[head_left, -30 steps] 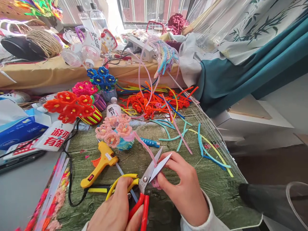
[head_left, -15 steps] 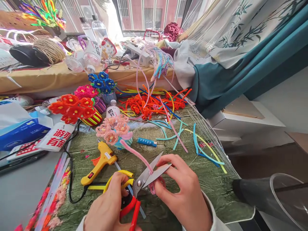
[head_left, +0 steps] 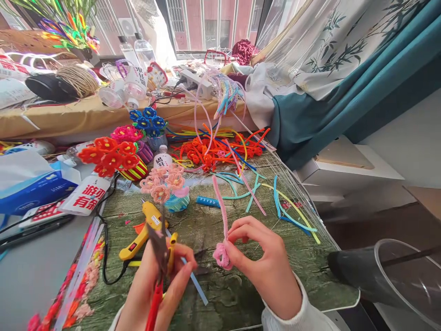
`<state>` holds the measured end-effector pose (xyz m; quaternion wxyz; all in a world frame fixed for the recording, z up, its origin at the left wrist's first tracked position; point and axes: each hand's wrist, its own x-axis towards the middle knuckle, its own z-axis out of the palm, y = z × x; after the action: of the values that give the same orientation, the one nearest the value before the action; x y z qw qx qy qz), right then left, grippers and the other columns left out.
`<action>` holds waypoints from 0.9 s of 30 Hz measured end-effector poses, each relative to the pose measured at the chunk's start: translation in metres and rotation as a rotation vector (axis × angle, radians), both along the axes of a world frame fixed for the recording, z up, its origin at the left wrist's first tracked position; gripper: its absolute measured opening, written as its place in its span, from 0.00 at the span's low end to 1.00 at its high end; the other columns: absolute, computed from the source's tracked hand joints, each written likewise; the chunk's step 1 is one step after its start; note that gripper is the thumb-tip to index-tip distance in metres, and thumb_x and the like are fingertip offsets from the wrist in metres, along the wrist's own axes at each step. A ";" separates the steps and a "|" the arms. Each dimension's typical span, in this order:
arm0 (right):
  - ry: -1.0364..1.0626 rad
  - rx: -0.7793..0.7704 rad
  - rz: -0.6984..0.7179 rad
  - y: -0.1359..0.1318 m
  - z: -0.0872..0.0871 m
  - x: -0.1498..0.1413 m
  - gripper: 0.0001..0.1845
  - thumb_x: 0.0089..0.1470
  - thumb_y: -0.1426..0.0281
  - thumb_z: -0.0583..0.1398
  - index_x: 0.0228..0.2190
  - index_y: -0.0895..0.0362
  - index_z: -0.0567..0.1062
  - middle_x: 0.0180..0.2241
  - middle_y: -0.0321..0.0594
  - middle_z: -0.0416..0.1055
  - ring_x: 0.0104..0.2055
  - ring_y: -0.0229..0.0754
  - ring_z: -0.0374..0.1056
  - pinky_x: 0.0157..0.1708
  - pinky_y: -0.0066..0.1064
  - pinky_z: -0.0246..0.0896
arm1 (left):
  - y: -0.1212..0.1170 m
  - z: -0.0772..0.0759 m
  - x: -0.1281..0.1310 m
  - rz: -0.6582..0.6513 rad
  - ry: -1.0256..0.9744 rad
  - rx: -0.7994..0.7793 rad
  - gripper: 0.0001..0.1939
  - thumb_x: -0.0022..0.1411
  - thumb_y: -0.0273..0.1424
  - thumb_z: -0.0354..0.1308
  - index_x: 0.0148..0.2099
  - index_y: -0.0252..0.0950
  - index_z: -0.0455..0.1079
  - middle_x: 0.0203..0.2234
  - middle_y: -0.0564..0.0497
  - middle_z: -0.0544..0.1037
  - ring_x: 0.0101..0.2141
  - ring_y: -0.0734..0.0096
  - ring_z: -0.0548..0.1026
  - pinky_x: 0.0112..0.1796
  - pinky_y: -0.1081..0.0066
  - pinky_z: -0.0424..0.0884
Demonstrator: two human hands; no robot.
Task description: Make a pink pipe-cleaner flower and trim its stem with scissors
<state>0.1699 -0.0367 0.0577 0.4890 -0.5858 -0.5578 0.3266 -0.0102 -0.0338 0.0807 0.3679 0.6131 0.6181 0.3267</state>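
Observation:
In the head view, my right hand [head_left: 262, 262] pinches a pink pipe cleaner [head_left: 221, 209] between thumb and fingers. Its lower end is curled into a small looped pink blossom [head_left: 223, 256], while the straight stem points up. My left hand [head_left: 161, 280] is closed around scissors [head_left: 158, 246] with red and yellow handles. Their blades point upward, smeared by motion, well to the left of the pipe cleaner. Behind my left hand lies a yellow glue gun [head_left: 143, 234]. Beyond it stands a pink pipe-cleaner bouquet [head_left: 161, 184] in a turquoise pot [head_left: 176, 202].
A blue lighter [head_left: 207, 202] lies mid-table. Turquoise and yellow pipe cleaners [head_left: 292, 202] are scattered at right, with a red pile [head_left: 210, 154] behind. Red flowers [head_left: 110, 156], a tissue box [head_left: 37, 184] and a bottle [head_left: 162, 157] stand left. A dark transparent bin [head_left: 375, 271] sits right.
My left hand has drawn the scissors left, off the pink pipe cleaner, and turned their blades upward. The pink stem, leaning left before, now stands nearly upright in my right hand.

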 end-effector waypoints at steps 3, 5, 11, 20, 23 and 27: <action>-0.141 0.050 0.013 -0.001 0.003 -0.003 0.06 0.49 0.76 0.64 0.23 0.56 0.74 0.29 0.38 0.71 0.33 0.41 0.67 0.35 0.32 0.62 | 0.014 0.005 0.014 -0.145 -0.190 -0.043 0.08 0.60 0.35 0.56 0.39 0.39 0.61 0.31 0.52 0.77 0.30 0.70 0.75 0.29 0.73 0.71; -0.269 0.110 0.021 -0.002 0.004 -0.007 0.07 0.50 0.77 0.63 0.22 0.57 0.73 0.30 0.39 0.71 0.34 0.43 0.66 0.35 0.34 0.61 | 0.022 0.005 0.022 -0.125 -0.275 -0.039 0.12 0.58 0.34 0.60 0.39 0.38 0.59 0.33 0.52 0.76 0.27 0.74 0.73 0.27 0.74 0.71; -0.305 0.129 0.094 -0.010 0.007 -0.004 0.06 0.50 0.77 0.62 0.23 0.58 0.75 0.31 0.40 0.72 0.35 0.43 0.67 0.35 0.35 0.62 | 0.027 -0.004 0.035 -0.032 -0.414 -0.018 0.14 0.55 0.33 0.63 0.35 0.38 0.58 0.22 0.60 0.70 0.22 0.76 0.72 0.26 0.75 0.70; 0.189 -0.169 0.508 0.005 0.016 0.038 0.11 0.56 0.63 0.61 0.33 0.56 0.81 0.35 0.40 0.73 0.37 0.40 0.70 0.35 0.30 0.66 | 0.035 0.008 0.028 -0.215 -0.503 -0.217 0.14 0.51 0.37 0.64 0.31 0.36 0.62 0.20 0.54 0.76 0.23 0.70 0.76 0.27 0.71 0.73; 0.210 -0.154 0.559 0.013 0.017 0.037 0.15 0.52 0.58 0.63 0.29 0.57 0.81 0.33 0.40 0.73 0.34 0.39 0.69 0.32 0.30 0.64 | 0.035 0.016 0.035 -0.237 -0.557 -0.252 0.15 0.47 0.37 0.65 0.29 0.37 0.62 0.17 0.55 0.75 0.20 0.72 0.74 0.24 0.73 0.71; 0.251 -0.197 0.624 0.017 0.012 0.033 0.14 0.45 0.60 0.68 0.27 0.59 0.81 0.32 0.41 0.74 0.33 0.40 0.68 0.30 0.29 0.62 | 0.036 0.022 0.038 -0.239 -0.601 -0.287 0.17 0.44 0.36 0.67 0.28 0.37 0.61 0.15 0.55 0.75 0.18 0.73 0.73 0.22 0.75 0.69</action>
<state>0.2025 -0.0196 0.0702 0.3715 -0.3869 -0.6114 0.5818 0.0279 0.0018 0.1024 0.6515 0.4995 0.4456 0.3570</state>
